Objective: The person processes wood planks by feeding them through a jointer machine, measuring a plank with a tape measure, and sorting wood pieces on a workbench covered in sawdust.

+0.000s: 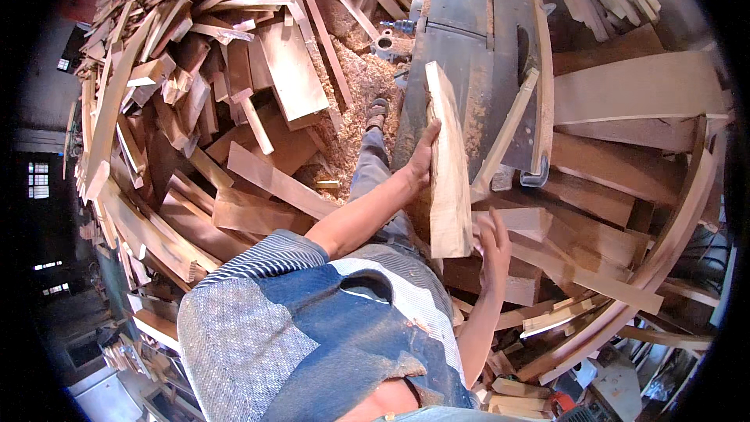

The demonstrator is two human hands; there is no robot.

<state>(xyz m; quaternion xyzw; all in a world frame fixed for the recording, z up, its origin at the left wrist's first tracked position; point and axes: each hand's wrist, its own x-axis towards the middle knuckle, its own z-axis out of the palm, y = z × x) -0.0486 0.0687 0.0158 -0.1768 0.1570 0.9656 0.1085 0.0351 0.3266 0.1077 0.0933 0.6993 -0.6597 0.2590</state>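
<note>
A pale wooden plank (449, 180) is held on edge in front of me, its near end close to my body and its far end over a grey metal machine table (461, 0). My left hand (424, 155) grips it from the left side around the middle; the fingertips are hidden behind the wood. Beside the plank's near end, on the right, my right hand (492, 246) is open with its fingers apart. Whether those fingers touch the wood I cannot tell.
A narrow wooden strip (508, 129) leans across the machine table's right side. Heaps of offcuts (183, 86) rise on the left, and stacked boards (625, 164) fill the right. Wood shavings (344, 125) cover the floor around my foot. A long curved board (664, 266) borders the right-hand stack.
</note>
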